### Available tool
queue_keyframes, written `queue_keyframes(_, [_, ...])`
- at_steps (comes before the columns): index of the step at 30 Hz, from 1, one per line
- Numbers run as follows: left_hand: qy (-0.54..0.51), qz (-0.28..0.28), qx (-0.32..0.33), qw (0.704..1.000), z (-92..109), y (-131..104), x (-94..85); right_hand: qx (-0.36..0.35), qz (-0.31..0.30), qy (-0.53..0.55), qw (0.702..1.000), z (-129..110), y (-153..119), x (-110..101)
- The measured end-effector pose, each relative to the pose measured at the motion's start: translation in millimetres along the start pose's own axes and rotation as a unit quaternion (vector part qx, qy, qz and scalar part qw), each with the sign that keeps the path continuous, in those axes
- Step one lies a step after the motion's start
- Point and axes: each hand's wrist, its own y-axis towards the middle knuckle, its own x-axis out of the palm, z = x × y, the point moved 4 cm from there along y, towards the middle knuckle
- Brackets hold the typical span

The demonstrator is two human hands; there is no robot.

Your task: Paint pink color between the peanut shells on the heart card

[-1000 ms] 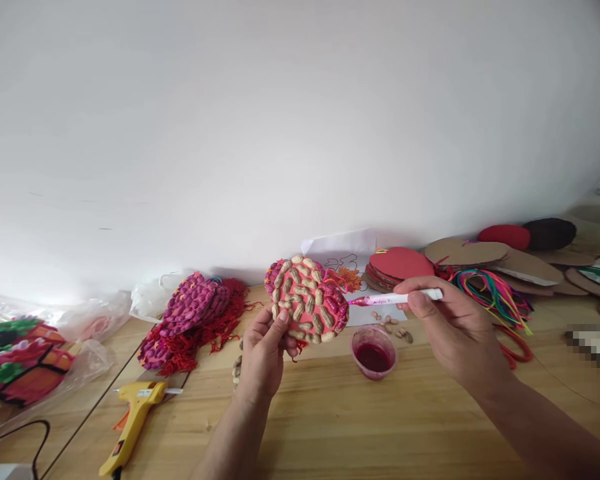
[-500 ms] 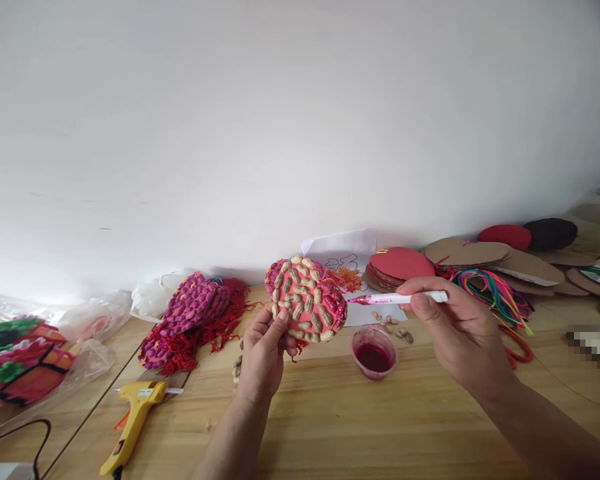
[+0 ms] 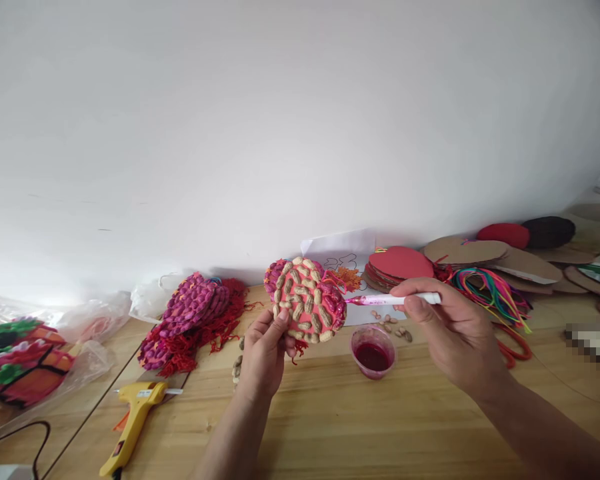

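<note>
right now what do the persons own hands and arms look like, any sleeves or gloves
Both are bare: the left hand and right hand wear no gloves, and I can make out no rings or watch. Both forearms are uncovered to the frame edge, no sleeves showing.

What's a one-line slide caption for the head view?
Left hand holds up a peanut-covered pink heart while right hand touches a paint-stained brush to its edge, above a cup of red paint.
</note>
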Motion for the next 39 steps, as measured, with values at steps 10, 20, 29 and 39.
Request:
queue_keyframes(10, [-0.064,0.002,-0.096,0.993,-13,5,-2.8,-0.039,0.008,0.0,0.999,-3,-2,0])
queue_keyframes(20, [-0.102,0.004,-0.151,0.983,-12,1,3.9,-0.099,-0.039,0.029,0.994,-11,-9,5])
queue_keyframes(29, [-0.1,0.008,-0.17,0.98,-15,3,1.9,0.065,-0.005,0.138,0.988,10,-4,0])
queue_keyframes(39, [-0.073,0.002,-0.148,0.986,-16,4,0.5,0.075,-0.02,0.156,0.985,14,-1,0])
